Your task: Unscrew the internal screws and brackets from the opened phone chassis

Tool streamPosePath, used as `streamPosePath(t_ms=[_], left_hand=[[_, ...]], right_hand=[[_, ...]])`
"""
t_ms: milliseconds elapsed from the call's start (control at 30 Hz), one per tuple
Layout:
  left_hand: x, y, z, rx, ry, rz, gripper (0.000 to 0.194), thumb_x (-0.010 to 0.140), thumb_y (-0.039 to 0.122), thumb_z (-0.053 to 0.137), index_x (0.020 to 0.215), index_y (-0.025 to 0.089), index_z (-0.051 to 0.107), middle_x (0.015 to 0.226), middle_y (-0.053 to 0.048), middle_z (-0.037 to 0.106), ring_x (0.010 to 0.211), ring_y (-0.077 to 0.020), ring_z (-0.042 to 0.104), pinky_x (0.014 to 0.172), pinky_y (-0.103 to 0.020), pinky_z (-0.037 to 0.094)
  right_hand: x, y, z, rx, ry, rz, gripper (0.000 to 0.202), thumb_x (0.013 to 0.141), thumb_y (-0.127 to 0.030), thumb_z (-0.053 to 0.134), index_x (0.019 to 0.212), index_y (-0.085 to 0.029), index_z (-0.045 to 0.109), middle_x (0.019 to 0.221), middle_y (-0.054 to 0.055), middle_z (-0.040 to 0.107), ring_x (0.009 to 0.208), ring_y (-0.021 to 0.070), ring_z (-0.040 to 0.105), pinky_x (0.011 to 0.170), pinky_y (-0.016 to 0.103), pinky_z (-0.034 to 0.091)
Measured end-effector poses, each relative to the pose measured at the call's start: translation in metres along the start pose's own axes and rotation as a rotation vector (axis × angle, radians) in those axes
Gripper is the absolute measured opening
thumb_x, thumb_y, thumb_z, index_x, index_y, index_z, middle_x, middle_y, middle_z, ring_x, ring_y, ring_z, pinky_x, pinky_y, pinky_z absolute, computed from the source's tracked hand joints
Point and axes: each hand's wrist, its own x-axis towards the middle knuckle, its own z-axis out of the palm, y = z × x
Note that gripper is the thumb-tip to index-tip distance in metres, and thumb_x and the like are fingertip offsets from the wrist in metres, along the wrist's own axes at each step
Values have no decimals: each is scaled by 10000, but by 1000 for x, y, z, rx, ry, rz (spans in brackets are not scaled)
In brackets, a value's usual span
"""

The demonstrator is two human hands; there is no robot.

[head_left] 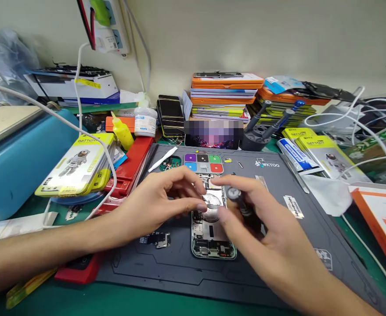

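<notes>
An opened phone (pixel 211 232) lies on the dark grey repair mat (pixel 166 272), its inner parts and silvery middle exposed. Over its upper half, my left hand (pixel 166 193) pinches a small, thin silvery part (pixel 212 206) between thumb and index finger; its exact kind I cannot make out. My right hand (pixel 265 228) holds a dark screwdriver (pixel 237 197) against the palm, its round end cap toward me. The right thumb and index finger are spread on the other side of the small part; the thumb tip is close to it, and whether it touches I cannot tell.
A colored screw tray (pixel 203 163) lies above the phone, beside white tweezers (pixel 163 159). Loose phone parts (pixel 161 239) are left of it, a razor blade (pixel 293 207) right. Behind stand a screwdriver holder (pixel 255 138) and a phone showing video (pixel 212 136). Battery boxes (pixel 77 164) flank the mat.
</notes>
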Motion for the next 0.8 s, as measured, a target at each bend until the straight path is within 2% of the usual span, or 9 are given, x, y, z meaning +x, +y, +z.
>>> streamPosePath(t_ms=[67, 100, 167, 233, 333, 500, 633, 800], left_hand=[[0, 0, 0, -34, 45, -2, 141, 937, 207, 800, 936, 210, 659, 891, 64, 697, 812, -65, 670, 746, -142, 543], [0, 0, 0, -28, 52, 6, 148, 943, 214, 795, 923, 211, 648, 893, 64, 685, 822, -65, 662, 757, -142, 542], [-1, -2, 0, -23, 38, 28, 149, 954, 229, 787, 946, 222, 638, 925, 63, 675, 852, -68, 655, 787, -151, 548], [-2, -3, 1, -29, 1, 50, 143, 966, 233, 776, 998, 239, 637, 971, 60, 676, 885, -74, 660, 822, -166, 558], [-4, -4, 2, -44, -12, 60, 149, 975, 235, 769, 1025, 247, 628, 979, 63, 676, 899, -72, 672, 840, -167, 564], [-3, -1, 2, -93, -8, 60, 199, 947, 178, 789, 1011, 231, 609, 946, 70, 675, 866, -60, 691, 811, -148, 572], [-2, 0, 2, -77, -6, 88, 232, 923, 93, 780, 1013, 222, 610, 934, 68, 694, 845, -56, 704, 792, -141, 578], [-3, -2, 3, -70, -23, 83, 270, 917, 71, 781, 1063, 220, 610, 881, 60, 741, 817, -76, 737, 784, -163, 592]], right_hand=[[-4, 0, 3, -73, -11, -61, 320, 1030, -219, 596, 1312, -366, 556, 670, -110, 597, 482, 86, 544, 504, 214, 464], [-6, 0, 4, -114, -7, -91, 315, 1023, -209, 618, 1291, -367, 575, 705, -112, 644, 491, 80, 560, 532, 218, 471], [-8, 3, 5, -190, 7, -141, 325, 1010, -168, 638, 1267, -364, 606, 882, -103, 757, 599, 78, 659, 619, 222, 495], [-8, 6, 6, -222, 8, -182, 343, 1005, -142, 641, 1269, -358, 611, 1038, -95, 797, 762, 90, 738, 678, 217, 505], [-7, 9, 7, -240, 16, -202, 348, 1000, -124, 640, 1269, -342, 608, 1095, -85, 802, 867, 100, 766, 692, 212, 505], [-5, 9, 7, -294, 59, -178, 336, 994, -122, 639, 1243, -347, 620, 1008, -84, 791, 716, 110, 727, 616, 247, 479], [-4, 8, 6, -284, 64, -143, 290, 992, -155, 665, 1207, -346, 628, 949, -74, 774, 507, 109, 570, 522, 282, 429], [-3, 7, 7, -243, 59, -124, 278, 971, -125, 687, 1150, -337, 663, 951, -69, 792, 511, 110, 579, 518, 289, 442]])
